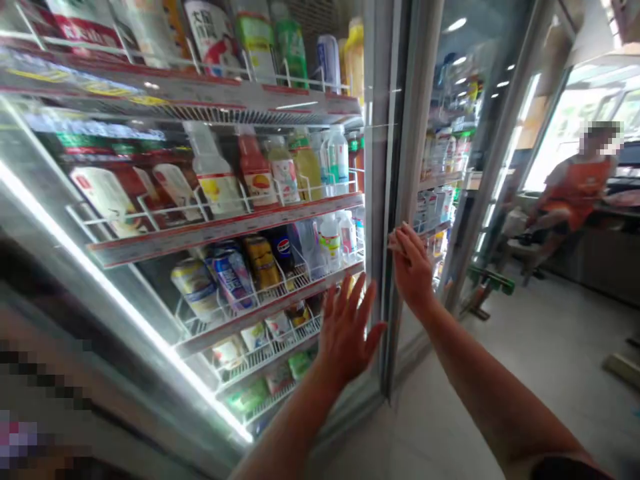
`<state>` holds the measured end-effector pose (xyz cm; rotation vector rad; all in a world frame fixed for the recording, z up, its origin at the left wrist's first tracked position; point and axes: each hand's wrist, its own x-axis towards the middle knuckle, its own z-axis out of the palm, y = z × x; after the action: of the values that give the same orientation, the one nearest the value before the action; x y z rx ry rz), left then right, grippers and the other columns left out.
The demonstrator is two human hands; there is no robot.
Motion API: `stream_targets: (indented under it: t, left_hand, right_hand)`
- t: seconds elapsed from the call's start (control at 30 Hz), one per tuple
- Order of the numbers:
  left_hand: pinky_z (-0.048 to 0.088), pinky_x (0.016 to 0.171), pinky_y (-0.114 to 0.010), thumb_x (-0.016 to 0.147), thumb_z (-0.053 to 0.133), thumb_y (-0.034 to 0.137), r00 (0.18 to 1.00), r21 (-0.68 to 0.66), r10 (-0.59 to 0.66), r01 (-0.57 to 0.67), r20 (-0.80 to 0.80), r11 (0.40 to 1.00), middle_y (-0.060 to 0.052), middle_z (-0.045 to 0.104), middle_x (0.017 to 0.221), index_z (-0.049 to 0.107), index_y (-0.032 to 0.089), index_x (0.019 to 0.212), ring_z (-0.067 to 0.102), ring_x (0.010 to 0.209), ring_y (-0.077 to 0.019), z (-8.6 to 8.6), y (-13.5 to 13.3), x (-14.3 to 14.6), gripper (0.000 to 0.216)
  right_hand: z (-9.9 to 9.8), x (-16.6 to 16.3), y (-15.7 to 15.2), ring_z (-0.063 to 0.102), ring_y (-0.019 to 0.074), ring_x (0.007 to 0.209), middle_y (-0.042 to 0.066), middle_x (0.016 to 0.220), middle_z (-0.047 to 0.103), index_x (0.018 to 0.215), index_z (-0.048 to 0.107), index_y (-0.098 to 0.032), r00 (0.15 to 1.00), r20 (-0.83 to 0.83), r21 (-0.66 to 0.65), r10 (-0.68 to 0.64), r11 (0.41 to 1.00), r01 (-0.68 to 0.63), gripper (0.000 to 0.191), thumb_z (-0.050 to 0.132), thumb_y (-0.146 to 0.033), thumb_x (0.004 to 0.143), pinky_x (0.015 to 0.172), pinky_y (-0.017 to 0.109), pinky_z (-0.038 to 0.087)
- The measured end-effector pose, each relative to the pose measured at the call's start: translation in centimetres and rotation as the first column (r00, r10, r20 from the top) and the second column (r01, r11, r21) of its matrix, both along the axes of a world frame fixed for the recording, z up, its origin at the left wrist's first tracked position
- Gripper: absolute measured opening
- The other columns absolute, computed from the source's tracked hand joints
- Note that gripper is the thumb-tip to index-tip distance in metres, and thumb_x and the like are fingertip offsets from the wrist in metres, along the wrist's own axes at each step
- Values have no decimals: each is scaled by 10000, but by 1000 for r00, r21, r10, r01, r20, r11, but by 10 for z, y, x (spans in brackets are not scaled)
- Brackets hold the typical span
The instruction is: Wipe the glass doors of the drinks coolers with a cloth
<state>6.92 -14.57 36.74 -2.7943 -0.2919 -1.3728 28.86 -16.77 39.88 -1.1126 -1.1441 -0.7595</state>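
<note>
I face a lit drinks fridge with a glass door (280, 220). My left hand (347, 327) is open, fingers spread, palm flat against the glass near the door's right edge. My right hand (411, 267) is at the metal door frame (395, 167), fingers curled onto its edge at about middle height. Behind the glass stand rows of bottles (280, 170) and cans (233, 277) on wire shelves.
A second glass-door fridge (465, 153) stands to the right of the frame. A person in an orange top (575, 193) sits at the far right by a counter. Grey tiled floor (550, 347) stretches to the right. A dark fridge frame (75, 347) is close on my left.
</note>
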Motion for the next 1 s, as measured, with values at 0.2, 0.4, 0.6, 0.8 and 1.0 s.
stream_targets:
  t: [0.2,0.4,0.6,0.8,1.0]
  left_hand:
    - [118,1245,-579,897,632,272,779,269,526,-617,342,739,-89,364,1603,226,298,1579,179,1542,-305,9,61,-139,795]
    - [61,1206,-678,965,538,330,677,140,655,-723,335,676,-113,333,1616,170,317,1587,123,1547,-356,33,115,-171,723]
    - [42,1186,-718,964,541,341,639,180,656,-758,402,627,-124,387,1588,176,320,1584,96,1554,-345,21,141,-170,720]
    - [56,1206,-695,941,578,330,613,223,682,-786,398,576,-105,312,1626,156,305,1589,82,1555,-337,22,137,-173,773]
    - [55,1201,-692,944,575,325,627,220,693,-777,356,590,-109,370,1599,148,302,1592,97,1553,-349,22,134,-175,776]
  right_hand:
    - [47,-43,90,374,232,1477,130,1564,435,1496,449,-207,988,-141,-36,64,997,-70,496,414,-329,1017,1214,500,346]
    - [31,-147,127,173,230,1552,27,1612,375,1568,301,-321,963,196,-139,185,977,-160,596,434,-221,996,1253,520,273]
    - [85,-137,132,227,239,1538,5,1610,374,1560,314,-366,993,107,28,47,998,-51,595,394,-175,1003,1249,557,266]
    - [111,-184,138,200,196,1545,-41,1621,353,1578,228,-402,876,473,-70,99,995,-75,691,466,-159,977,1264,456,249]
    - [173,-172,144,138,202,1558,-19,1632,332,1561,318,-305,972,233,130,16,990,-48,529,326,-204,1042,1255,503,236]
